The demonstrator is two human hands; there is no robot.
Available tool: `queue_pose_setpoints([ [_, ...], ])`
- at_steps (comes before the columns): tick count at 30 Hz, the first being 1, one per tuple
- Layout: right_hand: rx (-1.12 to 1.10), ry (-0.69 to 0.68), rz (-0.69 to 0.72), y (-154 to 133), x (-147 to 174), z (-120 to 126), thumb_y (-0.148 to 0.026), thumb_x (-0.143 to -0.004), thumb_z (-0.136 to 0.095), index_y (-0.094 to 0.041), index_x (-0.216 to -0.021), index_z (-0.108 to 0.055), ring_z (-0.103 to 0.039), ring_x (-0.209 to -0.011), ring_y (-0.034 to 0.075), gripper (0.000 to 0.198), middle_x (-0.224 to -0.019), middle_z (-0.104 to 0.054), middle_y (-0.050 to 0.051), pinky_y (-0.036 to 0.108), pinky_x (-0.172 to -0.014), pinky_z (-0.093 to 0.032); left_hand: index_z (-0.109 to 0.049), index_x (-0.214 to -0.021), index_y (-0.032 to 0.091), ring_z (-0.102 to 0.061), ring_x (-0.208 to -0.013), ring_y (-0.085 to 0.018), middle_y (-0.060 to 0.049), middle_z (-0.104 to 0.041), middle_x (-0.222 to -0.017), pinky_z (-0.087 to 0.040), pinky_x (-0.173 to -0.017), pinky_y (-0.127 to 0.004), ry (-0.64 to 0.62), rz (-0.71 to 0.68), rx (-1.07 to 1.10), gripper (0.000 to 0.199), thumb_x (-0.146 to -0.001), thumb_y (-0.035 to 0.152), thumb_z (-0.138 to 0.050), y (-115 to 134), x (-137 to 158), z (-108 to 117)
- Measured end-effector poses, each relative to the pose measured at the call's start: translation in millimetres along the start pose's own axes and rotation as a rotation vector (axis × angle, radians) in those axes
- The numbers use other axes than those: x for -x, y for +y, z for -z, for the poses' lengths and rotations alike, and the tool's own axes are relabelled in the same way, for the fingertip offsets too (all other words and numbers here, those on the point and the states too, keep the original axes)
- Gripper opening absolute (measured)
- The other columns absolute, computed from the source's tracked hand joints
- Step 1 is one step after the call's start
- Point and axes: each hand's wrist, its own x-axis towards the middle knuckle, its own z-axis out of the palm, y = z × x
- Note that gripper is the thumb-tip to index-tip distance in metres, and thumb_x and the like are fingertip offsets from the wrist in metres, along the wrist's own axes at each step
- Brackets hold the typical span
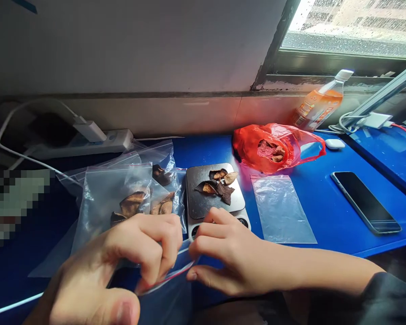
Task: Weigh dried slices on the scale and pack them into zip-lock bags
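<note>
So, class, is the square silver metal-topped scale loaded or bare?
Loaded: several curled, brown dried pieces lie on top of the square silver metal-topped scale.

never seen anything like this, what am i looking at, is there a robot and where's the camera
There's no robot here: these are a person's bare hands, left and right. The single picture comes from a camera worn on the head, looking forward and down, so it's roughly the wearer's own view.

Between them, the hands hold a clear zip bag by its red-striped edge. Just beyond, on a blue table, sits a small scale with brown, dried-looking pieces on it. To its left are clear bags with similar pieces inside; to its right, a flat clear bag and a phone. Behind are a red plastic bag and an orange-labelled bottle.
</note>
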Motion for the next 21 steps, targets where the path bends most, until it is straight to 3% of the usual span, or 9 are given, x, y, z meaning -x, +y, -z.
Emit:
queue_pose_setpoints([
  [3, -0.007, -0.006, -0.06, -8.6, 14.0, -5.4, -0.025, -0.091, -0.052, -0.017, -0.077, -0.057, -0.043, -0.072, 0.015, 0.016, -0.069, -0.056, 0.003, 0.03, -0.073, -0.043, -0.044, -0.06, 0.019, -0.053, -0.06, -0.015, -0.002, -0.057, -0.061, -0.048, -0.062, -0.032, -0.149, -0.022, 0.212, 0.044, -0.093, 0.048, -0.048, -1.2, -2.8, 1.9],
  [6, -0.124, 0.016, -0.076, -11.7, 24.8, 3.7, -0.016, -0.088, -0.054, -0.016, -0.085, -0.058, -0.048, -0.072, 0.014, 0.006, -0.073, -0.06, 0.004, 0.03, -0.074, -0.045, -0.049, -0.065, 0.019, -0.053, -0.065, -0.015, -0.001, -0.058, -0.067, -0.048, -0.072, -0.034, -0.186, -0.005, 0.193, 0.04, -0.095, 0.047, -0.048, -2.6, -9.2, 7.8],
  [9, -0.145, 0.216, -0.068, 6.4, 28.0, 27.1, -0.012, -0.087, -0.054, -0.016, -0.099, -0.059, -0.058, -0.087, 0.016, 0.014, -0.092, -0.066, 0.007, 0.03, -0.079, -0.048, -0.059, -0.077, 0.02, -0.056, -0.071, -0.015, -0.001, -0.061, -0.071, -0.048, -0.074, -0.03, -0.197, 0.002, 0.146, 0.025, -0.096, 0.035, -0.05, -5.7, -14.1, 11.8],
  [12, 0.096, 0.412, -0.152, 43.0, 28.1, 50.8, -0.016, -0.087, -0.056, -0.019, -0.113, -0.055, -0.06, -0.101, 0.02, 0.025, -0.105, -0.065, 0.009, 0.037, -0.088, -0.048, -0.063, -0.086, 0.02, -0.058, -0.077, -0.014, -0.002, -0.063, -0.077, -0.048, -0.071, -0.024, -0.209, 0.011, 0.101, 0.015, -0.094, 0.016, -0.05, -10.6, -16.2, 11.5],
  [17, 0.368, 0.154, -0.241, 82.3, 31.2, 54.4, -0.041, -0.079, -0.07, -0.016, -0.128, -0.043, -0.05, -0.12, 0.031, 0.062, -0.128, -0.055, 0.017, 0.05, -0.1, -0.044, -0.061, -0.086, 0.02, -0.057, -0.086, -0.015, -0.003, -0.062, -0.085, -0.049, -0.081, -0.027, -0.254, 0.043, 0.128, 0.017, -0.095, 0.013, -0.048, -20.2, -15.6, 9.5],
  [19, 0.391, 0.139, -0.245, 83.3, 31.9, 46.9, -0.042, -0.078, -0.071, -0.016, -0.124, -0.045, -0.049, -0.119, 0.03, 0.059, -0.125, -0.057, 0.017, 0.049, -0.099, -0.045, -0.061, -0.087, 0.02, -0.057, -0.09, -0.016, -0.004, -0.062, -0.087, -0.049, -0.085, -0.029, -0.268, 0.05, 0.15, 0.016, -0.096, 0.016, -0.048, -22.6, -14.7, 9.7],
  [21, 0.399, 0.174, -0.259, 80.9, 31.0, 40.8, -0.034, -0.08, -0.07, -0.017, -0.114, -0.05, -0.051, -0.115, 0.028, 0.043, -0.117, -0.061, 0.015, 0.046, -0.096, -0.047, -0.062, -0.088, 0.021, -0.057, -0.091, -0.017, -0.004, -0.061, -0.087, -0.048, -0.087, -0.03, -0.275, 0.05, 0.168, 0.016, -0.096, 0.018, -0.049, -23.7, -14.2, 10.0],
])
